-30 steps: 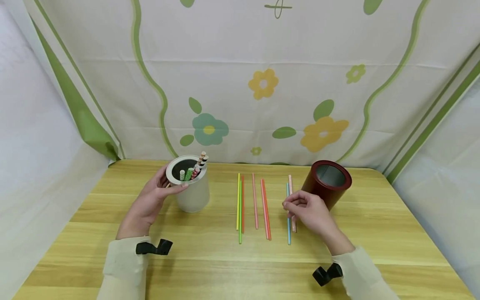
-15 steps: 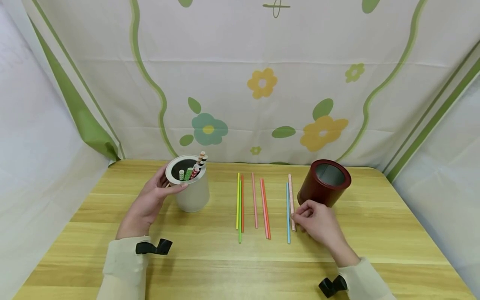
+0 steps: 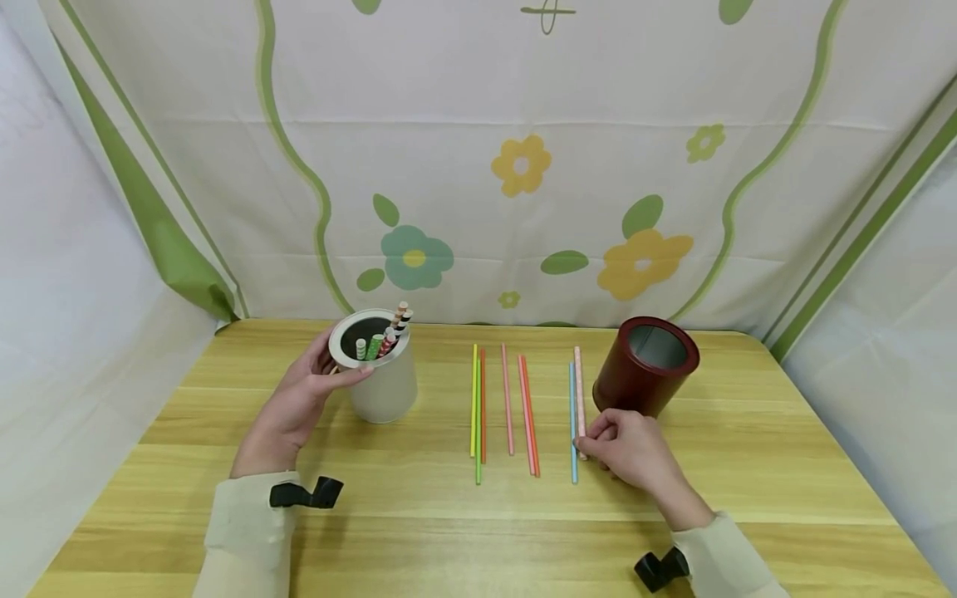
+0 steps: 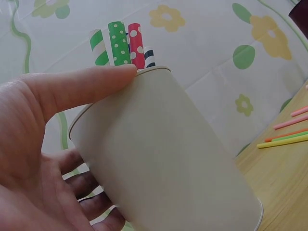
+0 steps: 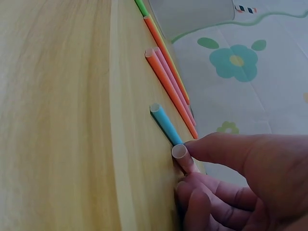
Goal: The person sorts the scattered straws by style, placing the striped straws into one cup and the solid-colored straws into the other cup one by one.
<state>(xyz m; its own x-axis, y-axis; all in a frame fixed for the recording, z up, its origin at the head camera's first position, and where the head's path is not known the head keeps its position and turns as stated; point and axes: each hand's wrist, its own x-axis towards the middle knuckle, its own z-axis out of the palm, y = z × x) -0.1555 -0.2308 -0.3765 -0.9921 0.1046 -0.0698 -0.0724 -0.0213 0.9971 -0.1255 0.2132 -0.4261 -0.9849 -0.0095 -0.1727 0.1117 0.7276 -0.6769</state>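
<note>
My left hand (image 3: 295,399) grips a white cylindrical can (image 3: 385,394), thumb along its rim and fingers round its side. Several patterned paper straws (image 4: 119,43), striped and dotted, stick out of that can. Beside the dark red can (image 3: 628,378), my right hand (image 3: 628,448) pinches a pale pink patterned straw (image 3: 579,386) near its close end between thumb and fingers. The straw still lies along the tabletop. A blue straw (image 3: 572,399) lies just left of it, close to the thumb, and shows its hollow end in the right wrist view.
Left of the blue straw lie two groups of plain straws: pink and orange straws (image 3: 529,423), and yellow, green and orange straws (image 3: 478,415). The red can stands at the back right of the wooden table (image 3: 449,548). A flowered curtain (image 3: 449,166) closes off the back.
My right hand has come down from above the blue and pale pink straws towards the near end of the pale pink one, and now pinches it. My left hand stays on the white can.
</note>
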